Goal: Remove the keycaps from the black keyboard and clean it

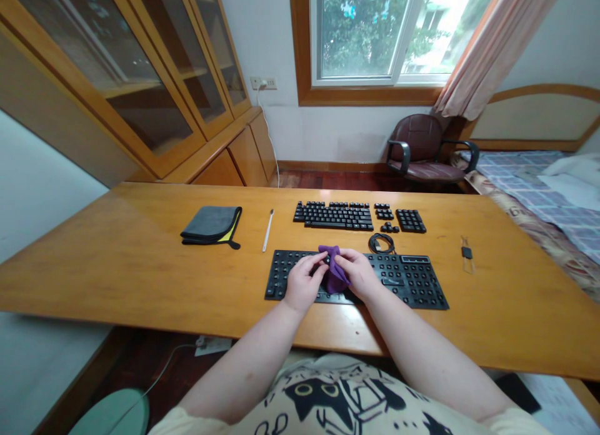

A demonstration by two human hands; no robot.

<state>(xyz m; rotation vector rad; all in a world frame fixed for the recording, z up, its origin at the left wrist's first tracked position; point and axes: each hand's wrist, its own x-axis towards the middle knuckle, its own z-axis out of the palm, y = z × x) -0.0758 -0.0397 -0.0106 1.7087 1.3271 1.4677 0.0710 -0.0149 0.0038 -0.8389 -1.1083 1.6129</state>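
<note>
Over a black keyboard base (419,282) stripped of its keycaps, both hands meet at a purple cloth (336,274). My right hand (357,272) is closed on the cloth, which hangs down between the hands. My left hand (304,280) pinches a small black keycap (327,259) against the cloth; fingers and fabric hide most of it. Behind the base, loose black keycaps (335,216) lie in keyboard order, with a separate number block (411,220) and smaller groups (384,211) to its right. A coiled black cable (381,243) rests at the base's back edge.
On the wooden table (140,266), a folded grey cloth (210,224) with yellow lining lies at the left. Beside it is a white toothbrush (268,230). A wire keycap puller (466,253) with a black middle lies at the right. An office chair (422,144) stands beyond the table.
</note>
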